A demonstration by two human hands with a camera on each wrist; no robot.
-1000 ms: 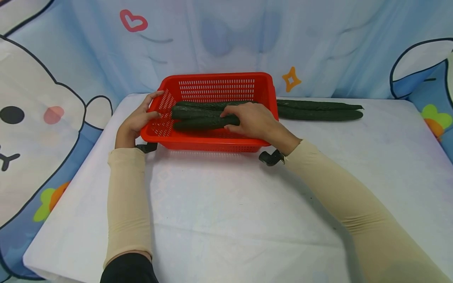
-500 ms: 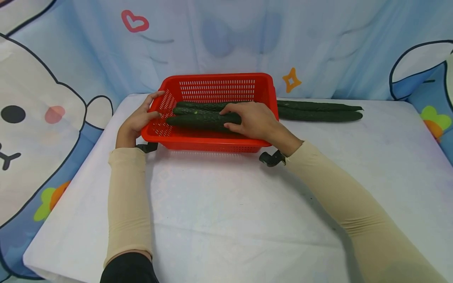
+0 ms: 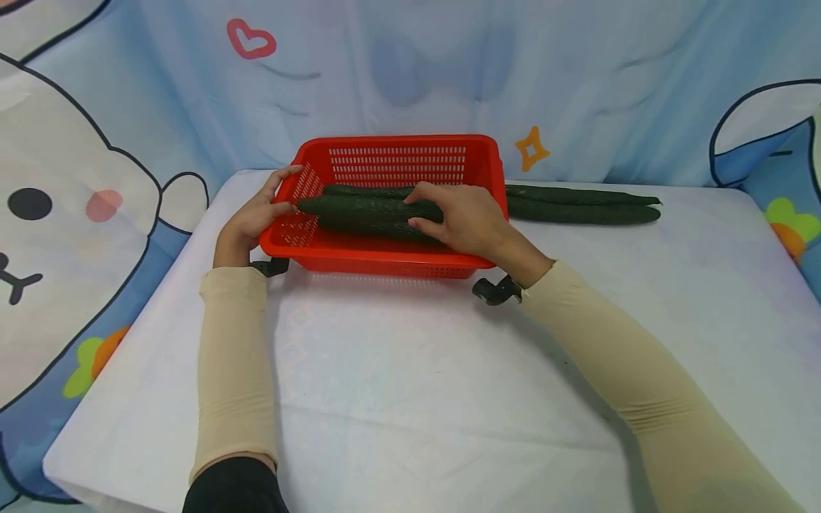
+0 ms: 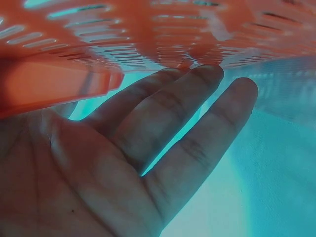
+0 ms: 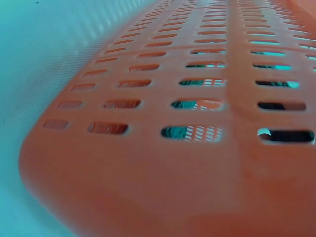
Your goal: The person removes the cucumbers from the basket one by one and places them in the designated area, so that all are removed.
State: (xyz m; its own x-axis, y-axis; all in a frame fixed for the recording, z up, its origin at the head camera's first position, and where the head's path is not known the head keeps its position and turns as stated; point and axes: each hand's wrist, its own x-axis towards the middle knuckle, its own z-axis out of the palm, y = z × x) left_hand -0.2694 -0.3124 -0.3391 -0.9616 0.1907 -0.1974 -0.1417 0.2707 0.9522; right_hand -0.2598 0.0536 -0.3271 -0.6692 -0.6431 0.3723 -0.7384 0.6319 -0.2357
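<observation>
A red plastic basket (image 3: 385,265) with slotted walls stands on the table, several dark green cucumbers in it. My left hand (image 3: 256,214) holds the basket's left end, thumb and index finger at the rim. In the left wrist view, the other fingers (image 4: 192,148) extend along the outside of the slotted wall. Reaching over the front right rim, my right hand (image 3: 471,217) grips a cucumber (image 3: 359,208) lying across others inside; its right end is hidden under the hand. The right wrist view holds only the basket's outer wall (image 5: 148,173), without the hand.
Two more cucumbers (image 3: 584,204) lie side by side on the white-covered table (image 3: 436,392), right of the basket. A blue cartoon-printed curtain (image 3: 410,64) hangs behind the table. Dark wrist cameras (image 3: 497,291) sit close to the basket's front.
Inside the basket, the cucumber in my right hand has shifted left and towards the back, over the others. The left hand keeps its hold on the basket.
</observation>
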